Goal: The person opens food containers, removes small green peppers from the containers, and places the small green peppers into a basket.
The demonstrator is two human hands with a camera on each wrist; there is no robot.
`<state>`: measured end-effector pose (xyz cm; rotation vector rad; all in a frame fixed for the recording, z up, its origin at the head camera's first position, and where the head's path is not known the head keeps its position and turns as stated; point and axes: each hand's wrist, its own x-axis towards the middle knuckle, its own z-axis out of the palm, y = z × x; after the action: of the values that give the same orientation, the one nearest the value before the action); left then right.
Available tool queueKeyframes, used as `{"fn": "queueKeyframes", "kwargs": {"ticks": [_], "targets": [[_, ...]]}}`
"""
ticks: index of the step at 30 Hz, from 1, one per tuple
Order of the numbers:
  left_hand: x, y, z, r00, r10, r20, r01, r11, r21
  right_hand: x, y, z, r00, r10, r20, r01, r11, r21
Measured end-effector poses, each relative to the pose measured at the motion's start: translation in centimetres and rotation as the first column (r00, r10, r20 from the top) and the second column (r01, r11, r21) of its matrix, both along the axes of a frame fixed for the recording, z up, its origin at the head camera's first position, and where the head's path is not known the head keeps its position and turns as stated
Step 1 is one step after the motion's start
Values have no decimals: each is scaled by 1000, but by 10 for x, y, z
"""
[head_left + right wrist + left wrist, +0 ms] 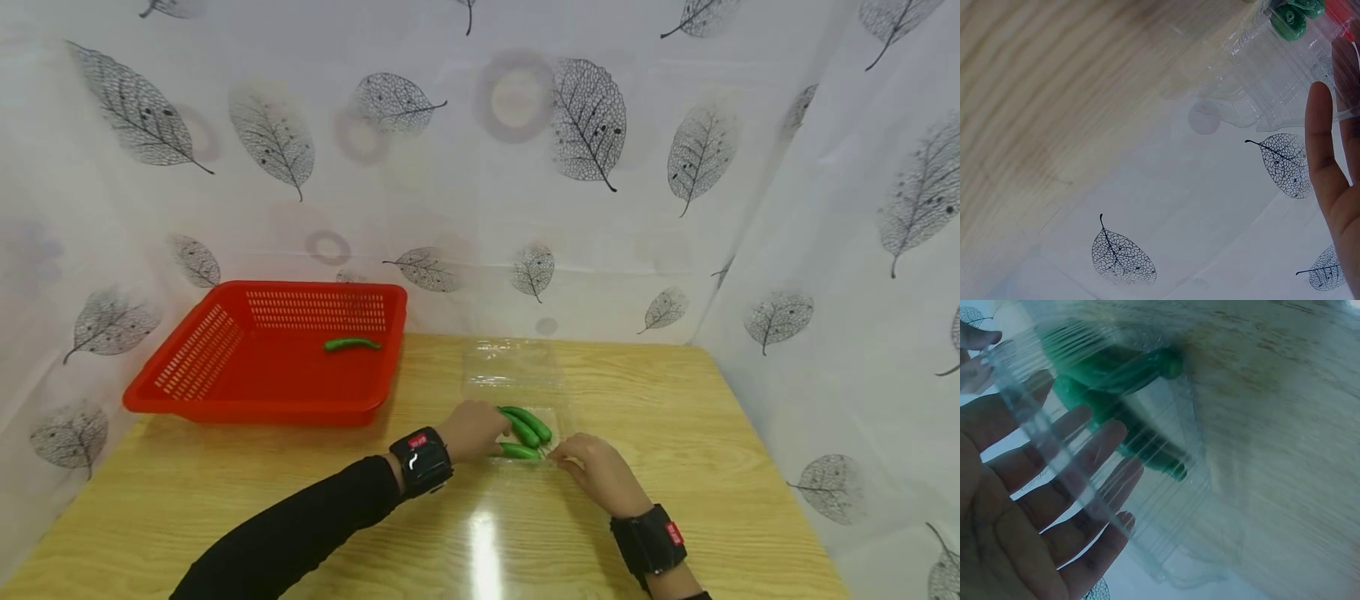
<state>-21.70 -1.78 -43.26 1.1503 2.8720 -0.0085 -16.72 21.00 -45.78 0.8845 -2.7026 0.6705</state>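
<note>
A clear plastic clamshell box (525, 400) lies open on the wooden counter (675, 433), its lid flat toward the back wall; three green peppers (525, 432) lie in its near tray side by side, long axes running from near-left to far-right. The left hand (474, 431) rests at the tray's left edge, its grip wide with straight fingers (1079, 481) spread against the clear plastic, while the right hand (596, 471) touches the tray's right near edge, fingers (1325, 169) straight. One more green pepper (352, 343) lies crosswise in the red basket (202, 367) at the counter's far left, well apart
</note>
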Motion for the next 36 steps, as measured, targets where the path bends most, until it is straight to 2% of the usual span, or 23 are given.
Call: {"fn": "queueKeyframes", "kwargs": {"ticks": [4, 13, 22, 36], "targets": [[-1, 7, -4, 1000, -4, 7, 4, 1000, -15, -1, 1, 1, 1000, -3, -7, 3, 1000, 2], [-3, 14, -6, 999, -24, 35, 22, 999, 50, -1, 2, 2, 1000, -6, 2, 6, 1000, 3], [-7, 19, -20, 997, -26, 70, 22, 997, 70, -1, 2, -1, 1000, 14, 11, -13, 1000, -19], [-11, 23, -22, 996, -51, 75, 45, 996, 74, -2, 2, -3, 1000, 25, -7, -26, 999, -36]]}}
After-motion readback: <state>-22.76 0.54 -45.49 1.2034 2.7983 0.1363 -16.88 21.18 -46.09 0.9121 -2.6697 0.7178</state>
